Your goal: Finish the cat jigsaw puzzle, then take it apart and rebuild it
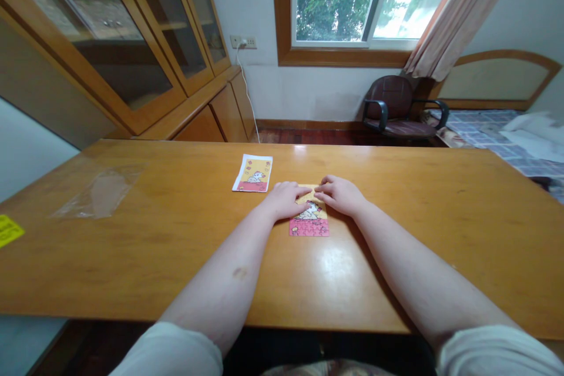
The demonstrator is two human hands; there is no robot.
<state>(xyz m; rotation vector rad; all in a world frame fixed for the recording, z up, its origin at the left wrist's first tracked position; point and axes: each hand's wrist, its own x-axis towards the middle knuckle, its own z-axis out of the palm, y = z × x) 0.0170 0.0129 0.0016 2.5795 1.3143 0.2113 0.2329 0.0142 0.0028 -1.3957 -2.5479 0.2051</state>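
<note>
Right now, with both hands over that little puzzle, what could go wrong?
The left hand and right hand are both at the upper part of the puzzle, so an uneven push might shift its pieces. They also partly hide the picture there, so a loose piece could go unnoticed. The picture card near the left hand might be nudged.

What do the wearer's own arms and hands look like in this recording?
Both the left hand and the right hand are ungloved, and no watch or bracelet shows. Pale, plain sleeves, left and right, end near the elbows. The left forearm bears a small oval mark.
</note>
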